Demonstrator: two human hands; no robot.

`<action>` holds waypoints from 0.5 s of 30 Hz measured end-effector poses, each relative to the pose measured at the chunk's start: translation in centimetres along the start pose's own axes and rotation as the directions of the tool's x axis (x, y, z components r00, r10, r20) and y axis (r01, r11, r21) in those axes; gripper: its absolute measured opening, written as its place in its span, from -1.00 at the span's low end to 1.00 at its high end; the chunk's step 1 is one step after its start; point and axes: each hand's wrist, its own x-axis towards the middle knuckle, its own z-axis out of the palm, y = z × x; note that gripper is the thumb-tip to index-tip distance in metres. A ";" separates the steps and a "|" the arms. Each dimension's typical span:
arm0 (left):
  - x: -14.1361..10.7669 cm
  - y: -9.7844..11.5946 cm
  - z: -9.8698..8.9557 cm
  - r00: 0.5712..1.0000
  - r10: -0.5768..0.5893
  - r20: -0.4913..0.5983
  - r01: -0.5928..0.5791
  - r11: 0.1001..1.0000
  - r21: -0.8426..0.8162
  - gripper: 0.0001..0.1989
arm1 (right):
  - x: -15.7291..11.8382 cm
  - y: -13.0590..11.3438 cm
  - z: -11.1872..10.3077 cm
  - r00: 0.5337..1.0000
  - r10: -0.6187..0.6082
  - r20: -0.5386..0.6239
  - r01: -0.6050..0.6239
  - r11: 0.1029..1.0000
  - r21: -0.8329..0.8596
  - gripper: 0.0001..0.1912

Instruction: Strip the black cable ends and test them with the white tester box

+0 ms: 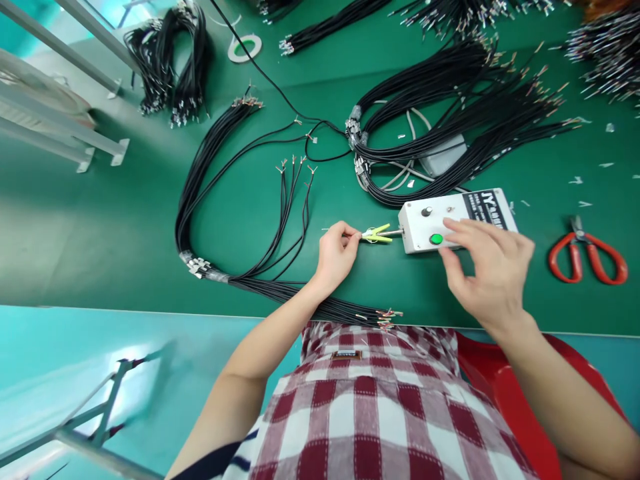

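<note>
My left hand (339,252) is closed in a pinch at the left end of a small yellow-green clip (381,237). A thin white wire loops at the clip and runs to my fingertips; how the fingers grip it is partly hidden. The clip sits on a metal rod (397,232) that comes out of a white control box (417,220) with a black knob and a green button (436,239). My right hand (487,267) hovers over the box's front edge, fingers apart, holding nothing, with its fingertips close to the button.
Black cable bundles (183,200) curve on the green table to the left, with stripped ends (387,317) near my body. More bundles (430,143) lie behind the box. Red-handled cutters (575,250) lie right. A tape roll (245,49) and metal frame legs (100,143) stand at back left.
</note>
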 end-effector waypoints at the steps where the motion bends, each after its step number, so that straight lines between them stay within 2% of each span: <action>1: 0.0 0.0 0.0 1.000 -0.007 0.002 0.007 1.000 0.000 -0.87 | -1.0 0.2 -0.1 1.000 0.011 -0.011 -0.012 1.000 -0.006 -0.84; 5: 0.1 0.1 -0.1 0.999 -0.036 0.005 0.036 0.999 -0.008 -0.88 | -3.3 0.2 1.2 0.999 -0.038 -0.029 0.036 0.997 -0.064 -0.76; 9: 0.0 0.2 -0.7 0.998 -0.067 -0.005 0.067 0.997 -0.029 -0.85 | -3.7 0.8 2.4 0.994 -0.048 -0.093 0.042 0.997 -0.070 -0.70; 12: -0.1 0.3 -1.5 0.994 -0.107 -0.018 0.105 0.989 -0.105 -0.82 | -3.5 1.1 2.4 0.993 -0.034 -0.110 0.031 0.999 -0.033 -0.67; 15: -0.1 0.5 -2.5 0.990 -0.141 -0.005 0.136 0.964 -0.227 -0.79 | -3.4 0.5 1.8 0.989 -0.010 -0.150 0.023 0.996 0.082 -0.67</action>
